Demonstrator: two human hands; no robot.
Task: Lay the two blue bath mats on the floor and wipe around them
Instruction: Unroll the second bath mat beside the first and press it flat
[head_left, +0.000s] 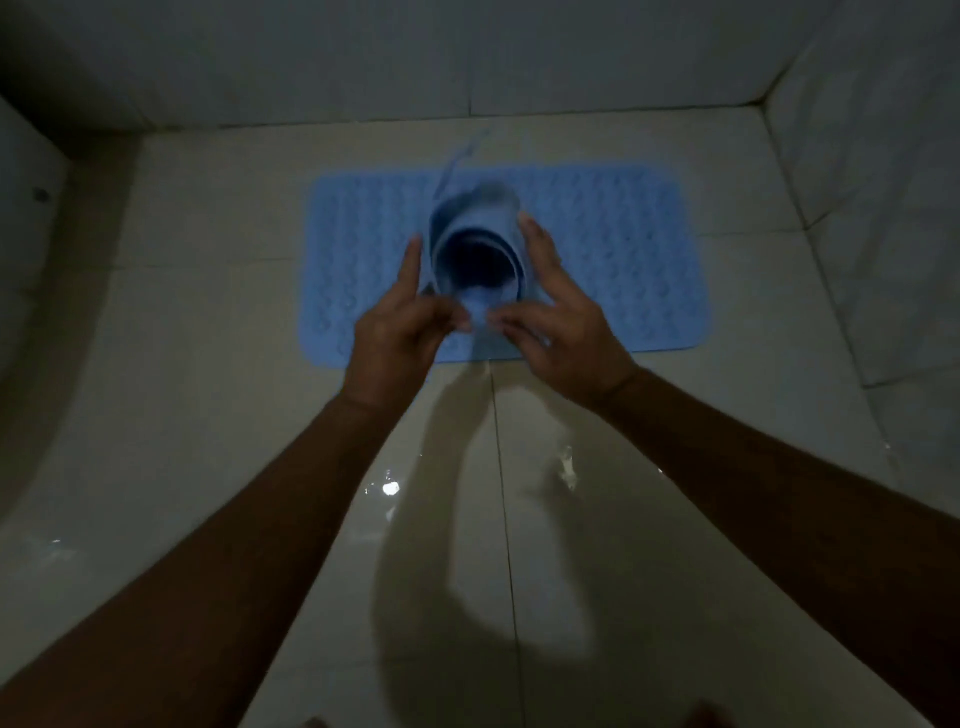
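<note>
Blue rolled mat (475, 244), left hand (397, 332), right hand (558, 322) cupping

dim, dark corners, glare on the wet floor (389, 488), arm shadows, rolled mat (475, 244) perhaps motion-blurred, bowed edges

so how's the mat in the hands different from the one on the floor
The mat in the hands is rolled into a tube and held in the air between the left hand and right hand; the mat on the floor lies spread flat on the tiles, untouched. Both are the same light blue.
</note>
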